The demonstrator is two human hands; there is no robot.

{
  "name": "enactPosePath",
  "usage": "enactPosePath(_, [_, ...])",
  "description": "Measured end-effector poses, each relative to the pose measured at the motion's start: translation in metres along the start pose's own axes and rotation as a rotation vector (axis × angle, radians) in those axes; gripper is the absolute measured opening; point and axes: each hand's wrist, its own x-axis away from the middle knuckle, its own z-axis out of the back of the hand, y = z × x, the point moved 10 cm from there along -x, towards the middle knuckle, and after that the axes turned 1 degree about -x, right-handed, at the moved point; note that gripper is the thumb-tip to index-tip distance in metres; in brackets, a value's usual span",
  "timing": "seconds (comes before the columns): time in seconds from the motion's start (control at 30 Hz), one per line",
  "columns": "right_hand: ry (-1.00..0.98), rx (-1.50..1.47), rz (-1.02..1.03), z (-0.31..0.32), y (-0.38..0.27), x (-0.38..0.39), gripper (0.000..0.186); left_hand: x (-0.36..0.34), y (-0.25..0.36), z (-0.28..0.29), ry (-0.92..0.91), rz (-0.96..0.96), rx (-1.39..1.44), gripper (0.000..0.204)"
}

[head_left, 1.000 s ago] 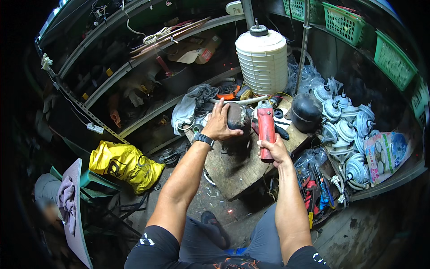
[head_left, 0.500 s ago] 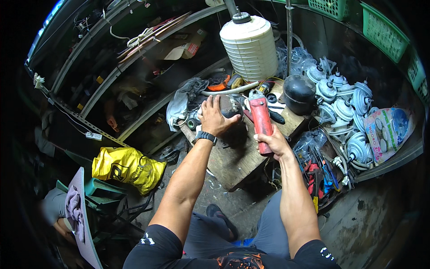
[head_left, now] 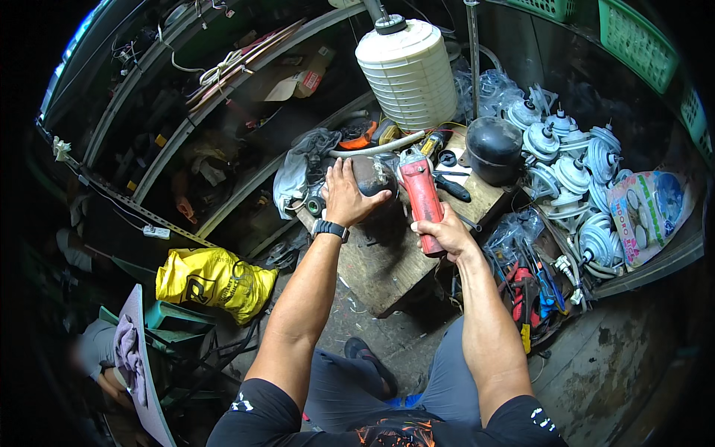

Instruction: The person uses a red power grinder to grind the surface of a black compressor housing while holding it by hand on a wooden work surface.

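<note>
Steadying, apparently, a shadowed dark casing (head_left: 375,179), the left hand (head_left: 347,197) lies splayed across it; the right hand (head_left: 447,232) grasps a red grinder (head_left: 421,192).

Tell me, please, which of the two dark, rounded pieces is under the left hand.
The brownish, scuffed piece: the left hand rests on it. The shinier black one stands farther right, past the red power tool, untouched.

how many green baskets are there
3: a top basket cut off by the picture's edge, a middle basket upper right, and a lower basket at the right rim; others may be hidden.
</note>
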Motion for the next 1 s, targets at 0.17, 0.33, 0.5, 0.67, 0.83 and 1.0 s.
enactPosePath(0.17, [-0.006, 0.051, -0.028, 0.0, 0.002, 0.001, 0.059, -0.001, 0.001, -0.001, -0.007, -0.002, -0.002, 0.13])
enactPosePath(0.33, [0.008, 0.053, -0.026, 0.001, 0.003, -0.001, 0.06, -0.001, 0.002, -0.001, -0.003, -0.006, -0.003, 0.13])
enactPosePath(0.5, [-0.023, 0.022, -0.001, 0.001, 0.006, -0.007, 0.068, -0.001, -0.001, -0.003, -0.006, -0.009, 0.044, 0.133])
enactPosePath(0.67, [-0.011, 0.034, -0.001, 0.003, 0.007, -0.006, 0.07, -0.002, -0.001, -0.005, -0.003, -0.01, 0.043, 0.133])
enactPosePath(0.83, [-0.008, 0.028, -0.012, -0.001, 0.006, -0.007, 0.071, -0.002, -0.005, -0.006, 0.001, -0.012, 0.054, 0.133])
enactPosePath(1.0, [0.002, 0.041, -0.034, -0.002, 0.005, -0.01, 0.071, -0.001, -0.003, -0.004, 0.004, -0.008, 0.033, 0.131])
